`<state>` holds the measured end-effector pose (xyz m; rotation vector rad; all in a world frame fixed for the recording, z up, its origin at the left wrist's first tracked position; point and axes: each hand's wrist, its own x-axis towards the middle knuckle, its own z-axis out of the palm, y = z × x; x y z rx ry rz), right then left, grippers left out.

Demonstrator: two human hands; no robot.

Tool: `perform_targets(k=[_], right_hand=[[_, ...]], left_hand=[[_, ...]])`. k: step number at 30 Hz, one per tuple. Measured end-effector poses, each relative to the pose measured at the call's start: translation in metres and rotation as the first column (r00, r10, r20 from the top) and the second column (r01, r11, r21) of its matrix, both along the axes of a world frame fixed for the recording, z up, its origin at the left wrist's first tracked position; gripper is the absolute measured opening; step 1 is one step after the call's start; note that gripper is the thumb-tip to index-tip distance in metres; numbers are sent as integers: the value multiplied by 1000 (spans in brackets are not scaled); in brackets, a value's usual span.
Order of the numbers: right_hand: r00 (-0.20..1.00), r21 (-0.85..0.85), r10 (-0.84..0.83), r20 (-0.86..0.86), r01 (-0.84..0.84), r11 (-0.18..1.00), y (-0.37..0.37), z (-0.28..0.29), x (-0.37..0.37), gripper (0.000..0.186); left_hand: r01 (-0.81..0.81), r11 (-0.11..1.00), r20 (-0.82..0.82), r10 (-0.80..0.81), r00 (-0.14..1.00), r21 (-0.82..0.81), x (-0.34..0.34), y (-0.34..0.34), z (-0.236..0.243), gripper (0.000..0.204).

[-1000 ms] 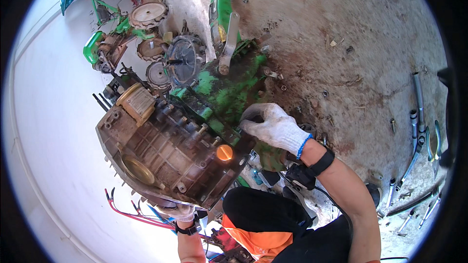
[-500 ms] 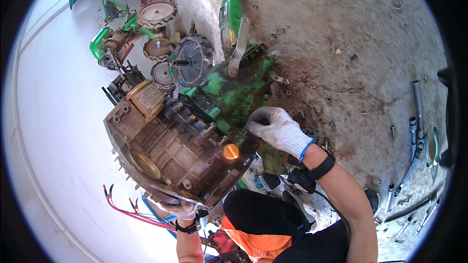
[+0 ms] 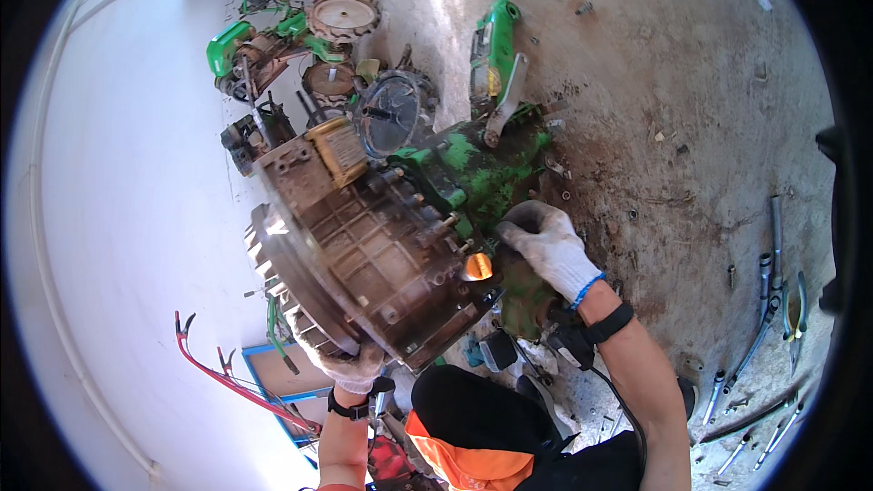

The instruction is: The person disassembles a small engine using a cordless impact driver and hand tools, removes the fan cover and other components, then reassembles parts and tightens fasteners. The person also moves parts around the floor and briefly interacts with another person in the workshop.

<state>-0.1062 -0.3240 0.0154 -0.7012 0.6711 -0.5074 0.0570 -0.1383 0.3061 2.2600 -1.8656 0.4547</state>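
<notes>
Cupping the low edge of a finned wheel point(image 3: 296, 277), the left hand point(image 3: 350, 365) has its fingers bent around it — some are hidden, so I cannot tell how tight they are. The wheel is on the left side of a big brown engine point(image 3: 373, 250). The engine sits tilted in the middle, right up against a green case point(image 3: 482, 159). The right hand point(image 3: 546, 245) is by the spot where those two meet. Its fingers are curled in — I cannot tell if they hold anything. An orange cap point(image 3: 478, 266) is near them. Pliers point(image 3: 796, 309) lie far off to the right.
</notes>
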Motion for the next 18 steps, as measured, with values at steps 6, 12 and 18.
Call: perform_targets(k=[6,12,18], right_hand=[[978,253,-119,174,72,965,16,-26,-31,18],[894,-337,369,-256,-440,832,37,-30,-90,42],[519,-390,356,-777,-841,375,59,-34,-165,46]], left_hand=[[-49,995,1,49,999,-89,-26,-35,-5,105],[70,994,-99,-78,992,-87,-34,-55,-2,100],[56,996,-79,-62,995,-72,-46,-63,3,105]])
